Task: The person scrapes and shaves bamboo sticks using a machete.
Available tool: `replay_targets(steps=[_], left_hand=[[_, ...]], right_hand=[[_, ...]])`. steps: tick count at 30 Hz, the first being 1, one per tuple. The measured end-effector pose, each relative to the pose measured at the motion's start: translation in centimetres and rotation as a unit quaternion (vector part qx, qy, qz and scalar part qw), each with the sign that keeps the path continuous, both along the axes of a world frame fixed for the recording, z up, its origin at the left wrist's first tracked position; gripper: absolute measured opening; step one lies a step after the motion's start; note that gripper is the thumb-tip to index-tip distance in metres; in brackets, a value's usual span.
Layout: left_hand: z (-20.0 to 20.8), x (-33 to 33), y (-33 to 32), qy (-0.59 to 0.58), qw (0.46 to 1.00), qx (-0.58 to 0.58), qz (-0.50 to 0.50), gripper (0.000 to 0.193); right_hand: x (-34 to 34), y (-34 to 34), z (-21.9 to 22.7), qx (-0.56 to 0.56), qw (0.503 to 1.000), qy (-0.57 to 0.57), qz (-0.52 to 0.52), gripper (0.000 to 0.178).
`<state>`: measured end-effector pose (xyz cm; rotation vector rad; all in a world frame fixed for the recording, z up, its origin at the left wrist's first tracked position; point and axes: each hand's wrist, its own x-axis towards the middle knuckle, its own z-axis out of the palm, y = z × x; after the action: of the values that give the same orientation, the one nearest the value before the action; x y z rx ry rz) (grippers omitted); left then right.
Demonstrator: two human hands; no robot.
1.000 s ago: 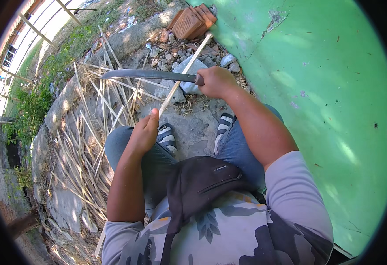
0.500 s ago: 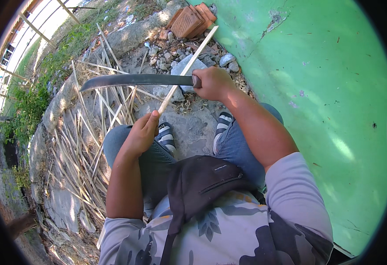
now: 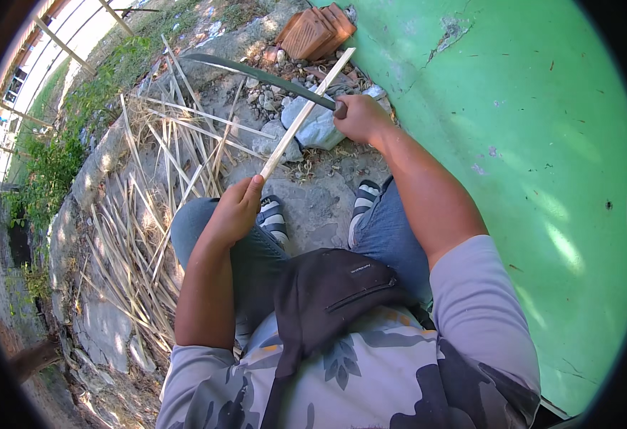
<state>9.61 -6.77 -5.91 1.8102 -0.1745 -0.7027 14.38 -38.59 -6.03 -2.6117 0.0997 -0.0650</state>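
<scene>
My left hand [image 3: 237, 209] is closed around the near end of a pale wooden strip [image 3: 300, 120], which slants away up and to the right. In my right hand [image 3: 362, 119] is the handle of a machete [image 3: 274, 80] with a long, dark, slightly curved blade. The blade points to the far left and crosses over the strip near its far end. Whether its edge touches the strip I cannot tell. Beneath the strip lies a pale grey stone block [image 3: 318, 127].
Many loose wooden strips [image 3: 138, 243] lie piled on the ground at the left. Reddish clay tiles [image 3: 316, 33] are stacked at the far side beside rubble. A green painted wall or slab [image 3: 528, 179] fills the right. Sandalled feet [image 3: 273, 218] stand close below the hands.
My right hand has moved slightly right, and the machete's tip has swung up and away, so the blade now crosses the strip farther out. My left hand has shifted only slightly.
</scene>
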Motion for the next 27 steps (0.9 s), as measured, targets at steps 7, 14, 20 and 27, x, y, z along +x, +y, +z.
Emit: replay_targets(steps=[7,14,20,27], left_hand=[[1.2,-0.3,0.4,0.041,0.999,-0.023,0.018,0.040],[0.9,-0.4,0.4,0.020,1.000,-0.004,-0.002,0.039],[1.8,-0.7,0.4,0.047,0.999,-0.021,0.012,0.039],[1.9,-0.5,0.4,0.042,0.999,-0.026,-0.002,0.040]], right_hand=[[-1.5,2.9,1.7,-0.039,0.993,-0.045,0.100,0.014],[-0.1,-0.3,1.1,0.017,0.998,-0.035,-0.047,0.015],[-1.2,1.5,2.2,-0.101,0.990,-0.050,0.088,0.018],[0.0,-1.5,0.9,0.029,0.997,-0.050,-0.055,0.023]])
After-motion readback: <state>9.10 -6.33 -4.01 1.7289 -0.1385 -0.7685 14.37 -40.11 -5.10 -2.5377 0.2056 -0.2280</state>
